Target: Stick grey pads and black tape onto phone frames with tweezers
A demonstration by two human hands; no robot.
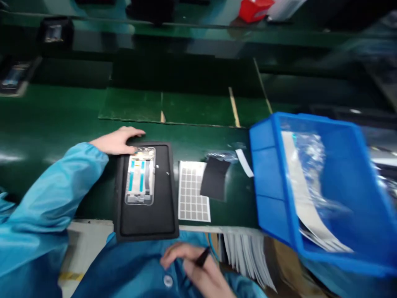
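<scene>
My left hand (119, 140) rests flat on the green belt at the top left corner of a black tray (145, 211), fingers stretched out and touching the top of a phone frame (140, 175) that lies in the tray. The frame is silver with teal strips inside. My right hand (198, 265) is low, near my blue coat, fingers curled round a thin black tool (203, 256). A white sheet of small grey pads (192, 191) lies right of the tray, with a black sheet (214, 178) beside it.
A blue plastic bin (325, 186) with white strips and clear bags stands at the right. A stack of white sheets (248, 256) hangs over the bench edge. More trays (15, 76) lie far left on the belt. A red box (254, 10) sits at the back.
</scene>
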